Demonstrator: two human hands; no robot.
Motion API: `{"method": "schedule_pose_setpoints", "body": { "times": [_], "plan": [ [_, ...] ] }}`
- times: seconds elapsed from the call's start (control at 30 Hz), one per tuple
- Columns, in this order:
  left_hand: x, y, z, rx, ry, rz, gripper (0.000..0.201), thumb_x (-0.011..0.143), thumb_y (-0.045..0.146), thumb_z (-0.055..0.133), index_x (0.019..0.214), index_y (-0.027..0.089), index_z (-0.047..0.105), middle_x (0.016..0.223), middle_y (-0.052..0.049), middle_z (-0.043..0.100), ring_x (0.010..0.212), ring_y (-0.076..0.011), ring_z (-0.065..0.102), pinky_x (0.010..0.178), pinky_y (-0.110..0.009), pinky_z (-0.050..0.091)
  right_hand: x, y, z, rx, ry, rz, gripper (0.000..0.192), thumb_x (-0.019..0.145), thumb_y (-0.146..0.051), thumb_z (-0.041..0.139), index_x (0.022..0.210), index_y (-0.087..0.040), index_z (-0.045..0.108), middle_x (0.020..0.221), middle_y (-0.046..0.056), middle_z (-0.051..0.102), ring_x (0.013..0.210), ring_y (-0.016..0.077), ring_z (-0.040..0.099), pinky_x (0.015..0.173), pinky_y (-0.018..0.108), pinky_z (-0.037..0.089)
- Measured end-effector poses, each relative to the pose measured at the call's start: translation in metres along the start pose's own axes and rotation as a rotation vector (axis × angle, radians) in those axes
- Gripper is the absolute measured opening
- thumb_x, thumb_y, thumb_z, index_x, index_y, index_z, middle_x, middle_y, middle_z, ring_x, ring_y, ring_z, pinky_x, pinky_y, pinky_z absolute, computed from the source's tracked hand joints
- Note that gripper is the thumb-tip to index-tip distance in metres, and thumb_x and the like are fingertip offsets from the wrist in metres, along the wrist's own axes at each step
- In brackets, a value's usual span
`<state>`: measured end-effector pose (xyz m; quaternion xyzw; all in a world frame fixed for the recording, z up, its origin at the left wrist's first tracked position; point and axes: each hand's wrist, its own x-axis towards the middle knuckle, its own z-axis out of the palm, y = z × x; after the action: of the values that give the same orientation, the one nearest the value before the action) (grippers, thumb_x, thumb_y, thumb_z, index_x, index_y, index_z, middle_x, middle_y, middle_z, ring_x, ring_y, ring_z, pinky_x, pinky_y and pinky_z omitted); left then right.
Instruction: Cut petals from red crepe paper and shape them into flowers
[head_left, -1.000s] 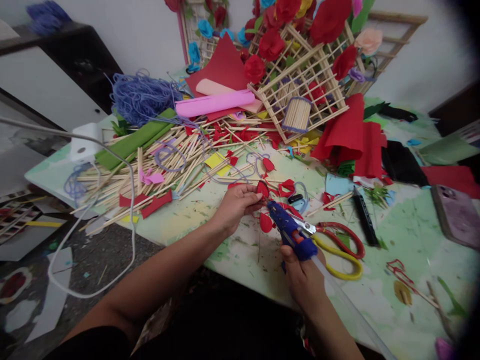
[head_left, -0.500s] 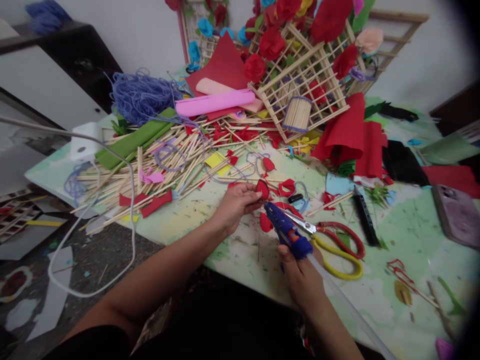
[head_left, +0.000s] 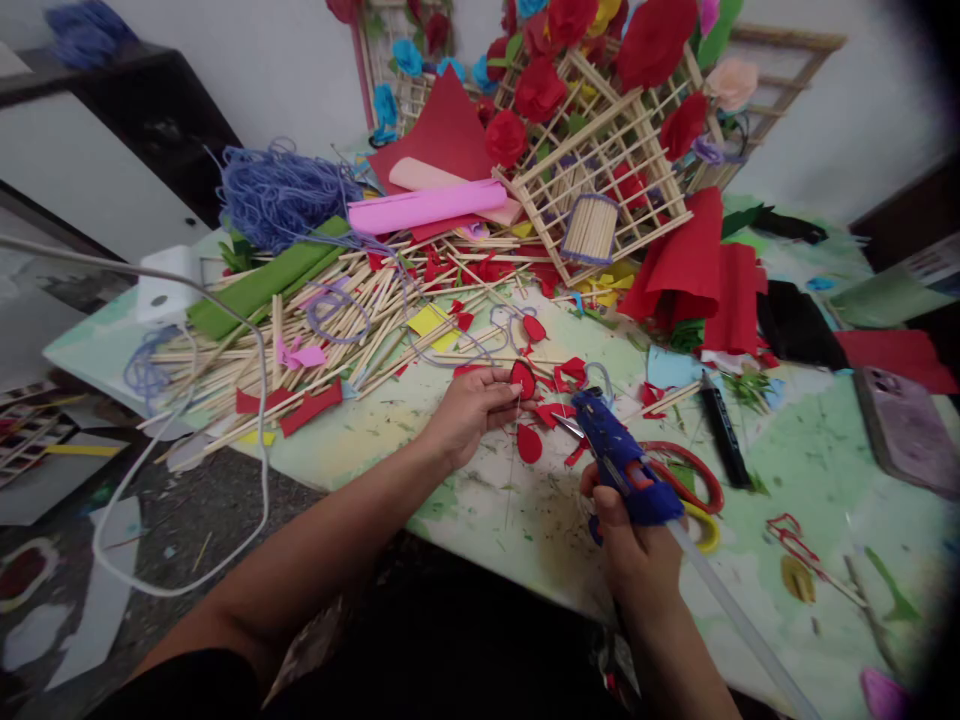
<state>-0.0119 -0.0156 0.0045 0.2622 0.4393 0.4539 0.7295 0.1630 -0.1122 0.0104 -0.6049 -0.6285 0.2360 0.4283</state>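
Observation:
Between thumb and fingers, my left hand [head_left: 471,412] pinches a small red paper petal [head_left: 523,378] with a dark outline. A thin strand hangs below it. My right hand [head_left: 637,545] is wrapped round a blue hot glue gun [head_left: 619,455], its nozzle pointing up and left, apart from the petal. A long translucent glue stick [head_left: 739,610] sticks out of the gun's back. Scissors [head_left: 686,475] with red and yellow handles lie behind the gun, partly hidden by it. Another red petal [head_left: 529,444] rests on the table just below my left fingertips.
Thin wooden sticks [head_left: 352,300] are heaped at the left, by tangled blue yarn [head_left: 281,195]. Stick lattices [head_left: 607,185] with paper flowers stand at the back. A black marker [head_left: 724,430] and a phone [head_left: 904,425] lie right. A white cable [head_left: 266,430] loops at left.
My right hand has drawn the glue gun away from the petal, to the right, now covering more of the scissors. My left hand keeps its pinch on the petal, nearly still.

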Motion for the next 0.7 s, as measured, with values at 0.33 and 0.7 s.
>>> {"method": "schedule_pose_setpoints", "body": {
  "times": [0.33, 0.7],
  "plan": [
    [0.002, 0.005, 0.000, -0.045, 0.034, -0.044, 0.006, 0.075, 0.006, 0.060, 0.079, 0.011, 0.061, 0.074, -0.007, 0.070, 0.068, -0.0143, 0.069, 0.061, -0.019, 0.053, 0.025, 0.014, -0.037, -0.621, 0.144, 0.145, 0.035, 0.077, -0.056, 0.053, 0.069, -0.022, 0.051, 0.062, 0.002, 0.052, 0.057, 0.0184, 0.045, 0.054, 0.029, 0.031],
    [0.003, 0.008, -0.004, -0.055, 0.080, 0.007, 0.009, 0.074, 0.006, 0.062, 0.082, 0.011, 0.059, 0.075, -0.008, 0.071, 0.067, -0.0129, 0.069, 0.062, -0.018, 0.052, 0.049, 0.071, -0.087, -0.987, 0.047, 0.267, 0.041, 0.072, -0.059, 0.055, 0.077, -0.018, 0.060, 0.068, 0.010, 0.057, 0.066, 0.0265, 0.051, 0.056, 0.034, 0.032]
  ]
}}
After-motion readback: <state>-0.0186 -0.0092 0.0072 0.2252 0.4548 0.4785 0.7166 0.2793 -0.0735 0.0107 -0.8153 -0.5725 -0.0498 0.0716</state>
